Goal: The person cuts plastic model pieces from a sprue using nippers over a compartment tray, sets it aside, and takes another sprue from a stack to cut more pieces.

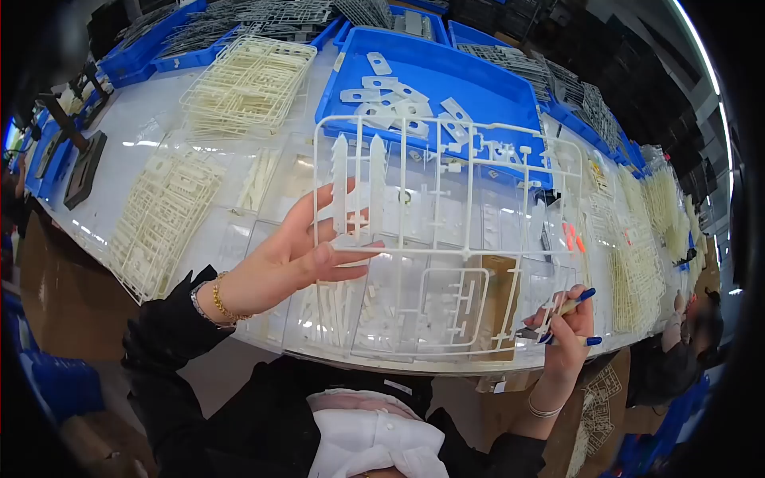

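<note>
A large white plastic sprue frame (470, 191) is held up over the table, with two long flat parts attached near its left end. My left hand (295, 255) grips this left end, thumb in front and some fingers behind the frame. My right hand (567, 334) is closed around a pair of nippers (588, 341) with blue-tipped handles, at the frame's lower right corner. The nippers' jaws are small and partly hidden by the fingers and frame, so I cannot tell whether they touch the plastic.
A blue tray (446, 72) behind the frame holds several white flat pieces. Stacks of cream sprues (251, 84) stand left and right. Clear compartments with small parts (382, 311) lie beneath the frame. A black stand (86, 167) is at left; another person (677, 342) sits far right.
</note>
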The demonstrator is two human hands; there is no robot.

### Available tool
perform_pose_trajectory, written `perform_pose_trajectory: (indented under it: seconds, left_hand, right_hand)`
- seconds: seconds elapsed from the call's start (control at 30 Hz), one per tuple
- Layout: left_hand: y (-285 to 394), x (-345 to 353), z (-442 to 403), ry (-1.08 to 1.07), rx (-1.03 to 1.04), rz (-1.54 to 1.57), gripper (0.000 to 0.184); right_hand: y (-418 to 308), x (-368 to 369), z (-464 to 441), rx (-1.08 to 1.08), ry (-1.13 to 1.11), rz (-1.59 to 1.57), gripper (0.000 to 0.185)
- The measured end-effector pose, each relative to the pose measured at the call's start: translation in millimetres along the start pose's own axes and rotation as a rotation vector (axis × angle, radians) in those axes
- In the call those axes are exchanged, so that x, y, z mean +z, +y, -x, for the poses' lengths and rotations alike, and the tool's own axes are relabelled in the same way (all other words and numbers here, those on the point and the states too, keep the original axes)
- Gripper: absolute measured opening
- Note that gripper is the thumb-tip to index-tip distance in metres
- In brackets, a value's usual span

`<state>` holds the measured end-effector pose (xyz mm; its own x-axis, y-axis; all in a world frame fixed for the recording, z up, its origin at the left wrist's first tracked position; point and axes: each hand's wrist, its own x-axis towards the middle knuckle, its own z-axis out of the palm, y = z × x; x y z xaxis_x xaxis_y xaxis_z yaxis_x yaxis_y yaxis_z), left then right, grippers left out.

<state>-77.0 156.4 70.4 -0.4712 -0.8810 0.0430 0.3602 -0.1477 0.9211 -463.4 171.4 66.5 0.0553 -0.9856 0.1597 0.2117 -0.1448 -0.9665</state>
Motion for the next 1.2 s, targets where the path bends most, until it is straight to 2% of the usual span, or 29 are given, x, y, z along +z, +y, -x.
perform_pose_trajectory:
  seconds: [0.07,0.17,0.27,0.37,0.43,0.5,0.7,0.8,0.9,1.0,1.1,1.2]
  left_hand:
    - [7,4,2,0.088,-0.051,-0.02,0.062]
    - [16,5,8,0.086,-0.16,0.014,0.062]
    - [6,2,13,0.068,-0.132,0.055,0.061]
    - [-1,2,15,0.033,-0.185,0.128,0.061]
    - [-8,2,12,-0.004,-0.217,0.201,0.061]
    - [-14,5,10,-0.039,-0.24,0.24,0.062]
    - [-27,12,11,-0.071,-0.238,0.289,0.064]
    - [-27,13,13,-0.075,-0.226,0.299,0.065]
    - [-27,11,14,-0.067,-0.198,0.294,0.065]
    - [-28,8,11,-0.065,-0.195,0.291,0.065]
    - [-29,8,11,-0.074,-0.195,0.293,0.065]
    - [-31,7,11,-0.08,-0.191,0.29,0.065]
  right_hand:
    - [0,-4,4,0.033,-0.012,0.043,0.037]
    - [1,-10,4,0.049,-0.062,0.163,0.04]
    - [-5,-13,-9,-0.067,0.049,0.613,0.049]
    - [-19,-12,-33,-0.338,0.118,0.42,0.082]
    - [-39,24,-40,-0.287,0.035,0.364,0.107]
    - [-38,61,-47,-0.263,-0.108,0.311,0.107]
    - [-4,174,-53,-0.215,-0.333,0.195,0.102]
    - [14,184,-66,-0.25,-0.526,0.034,0.095]
    - [19,195,-64,-0.29,-0.449,0.201,0.1]
    - [28,187,-70,-0.337,-0.547,0.051,0.099]
    - [30,190,-69,-0.267,-0.541,0.022,0.101]
    - [36,190,-72,-0.319,-0.563,0.006,0.098]
